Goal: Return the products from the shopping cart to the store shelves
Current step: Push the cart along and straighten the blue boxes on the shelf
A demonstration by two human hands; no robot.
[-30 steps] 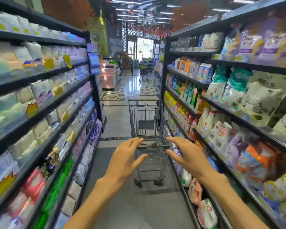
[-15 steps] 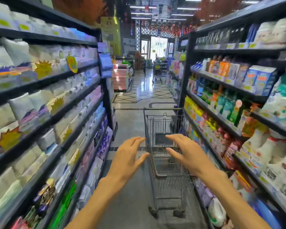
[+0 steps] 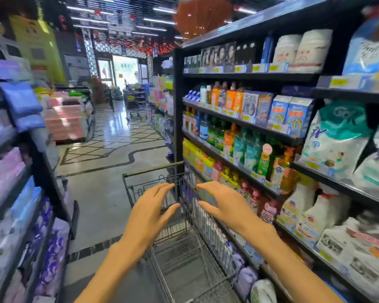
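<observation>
The shopping cart [image 3: 179,237] sits low in the middle of the frame, running away up the aisle. Both grips, left hand [image 3: 150,213] and right hand [image 3: 224,205], hover above it, fingers spread, holding nothing, equally near.

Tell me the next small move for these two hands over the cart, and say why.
Probably bring both hands down and close them on the cart, most likely its near rim. The left hand and right hand hover open above the basket, fingers spread, holding nothing. No product shows in the visible part of the basket, so taking hold of the cart looks likelier than reaching for an item.
</observation>
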